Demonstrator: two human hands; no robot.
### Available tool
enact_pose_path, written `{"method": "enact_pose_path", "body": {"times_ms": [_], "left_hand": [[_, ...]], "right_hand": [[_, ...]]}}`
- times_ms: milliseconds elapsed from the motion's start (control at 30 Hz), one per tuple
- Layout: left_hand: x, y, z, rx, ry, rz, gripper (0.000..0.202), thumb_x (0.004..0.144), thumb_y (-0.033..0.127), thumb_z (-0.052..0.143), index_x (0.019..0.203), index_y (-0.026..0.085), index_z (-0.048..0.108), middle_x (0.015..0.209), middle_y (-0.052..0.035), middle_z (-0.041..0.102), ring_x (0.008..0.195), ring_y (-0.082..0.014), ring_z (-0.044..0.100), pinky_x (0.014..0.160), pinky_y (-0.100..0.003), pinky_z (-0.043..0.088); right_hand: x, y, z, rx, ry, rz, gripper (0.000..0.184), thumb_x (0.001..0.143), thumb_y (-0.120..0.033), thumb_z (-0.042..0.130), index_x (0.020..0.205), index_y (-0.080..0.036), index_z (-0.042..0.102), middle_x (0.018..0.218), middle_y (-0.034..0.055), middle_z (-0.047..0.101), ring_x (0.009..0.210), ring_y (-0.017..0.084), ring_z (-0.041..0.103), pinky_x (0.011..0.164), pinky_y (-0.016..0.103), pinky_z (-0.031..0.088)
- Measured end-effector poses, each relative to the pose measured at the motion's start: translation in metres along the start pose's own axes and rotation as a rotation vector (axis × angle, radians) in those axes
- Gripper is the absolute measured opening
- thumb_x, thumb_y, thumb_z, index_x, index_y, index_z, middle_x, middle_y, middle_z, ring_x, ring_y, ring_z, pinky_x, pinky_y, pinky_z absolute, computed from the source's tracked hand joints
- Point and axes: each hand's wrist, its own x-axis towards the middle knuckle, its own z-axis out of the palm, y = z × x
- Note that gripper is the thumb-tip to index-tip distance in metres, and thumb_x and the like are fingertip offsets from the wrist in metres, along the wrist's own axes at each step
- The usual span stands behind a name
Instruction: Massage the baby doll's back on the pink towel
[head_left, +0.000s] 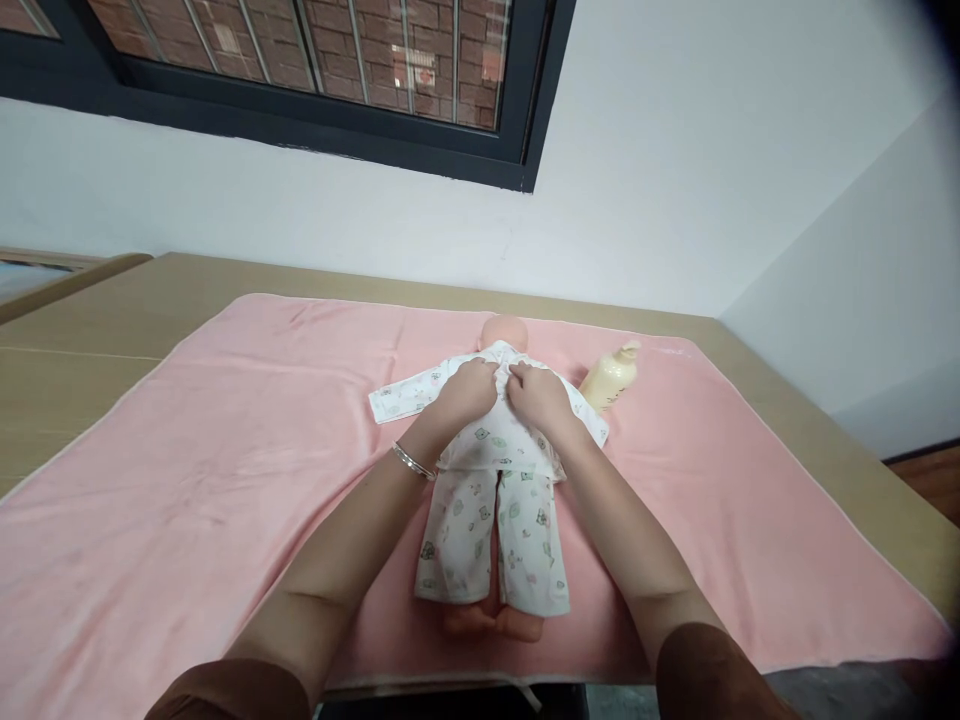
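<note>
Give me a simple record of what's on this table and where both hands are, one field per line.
Left hand: fingers near the neckline of the white patterned top; silver bracelet on wrist
Right hand: beside it, also near the neckline
Grip: unclear
Doll: lying, feet toward the person
Legwear: matching patterned trousers
Bottle: pale yellow pump bottle, beside the right-hand sleeve
Surface: pink blanket over wooden table

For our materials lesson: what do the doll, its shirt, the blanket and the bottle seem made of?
Doll: probably vinyl or other plastic, fairly matt; its uncovered surface looks smooth.
Shirt: printed cloth, matt, draping softly; fibre unclear.
Blanket: soft, fleece-like fabric, perhaps synthetic, judging by gentle wrinkles.
Bottle: likely plastic, with glossy highlights, though glass is possible.
</note>
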Motion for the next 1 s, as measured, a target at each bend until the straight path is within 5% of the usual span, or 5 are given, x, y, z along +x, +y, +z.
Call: {"method": "enact_pose_path", "body": {"times_ms": [267,467,1000], "left_hand": [[0.015,-0.011,0.03,-0.097,0.257,-0.064,0.04,0.098,0.028,0.036,0.124,0.013,0.063,0.131,-0.0136,0.064,0.127,-0.026,0.055,0.114,-0.043,0.041],[0.015,-0.014,0.048,-0.135,0.361,-0.11,0.04,0.097,0.03,0.037,0.127,0.016,0.061,0.137,-0.0123,0.061,0.133,-0.0252,0.05,0.12,-0.046,0.035],[0.015,-0.016,0.053,-0.153,0.416,-0.084,0.038,0.096,0.027,0.041,0.125,0.014,0.063,0.134,-0.013,0.063,0.131,-0.0263,0.053,0.119,-0.047,0.037]], "right_hand": [[0.014,0.027,0.04,0.243,0.311,0.013,0.045,0.098,-0.028,0.036,0.131,-0.016,0.063,0.14,0.0081,0.06,0.134,0.021,0.051,0.115,0.034,0.036],[0.013,0.025,0.044,0.233,0.328,0.009,0.045,0.098,-0.027,0.036,0.131,-0.016,0.064,0.139,0.0076,0.061,0.135,0.019,0.051,0.116,0.034,0.036],[0.014,0.027,0.046,0.283,0.365,-0.005,0.042,0.097,-0.025,0.039,0.128,-0.017,0.067,0.137,0.0084,0.063,0.132,0.023,0.054,0.113,0.039,0.04]]}}
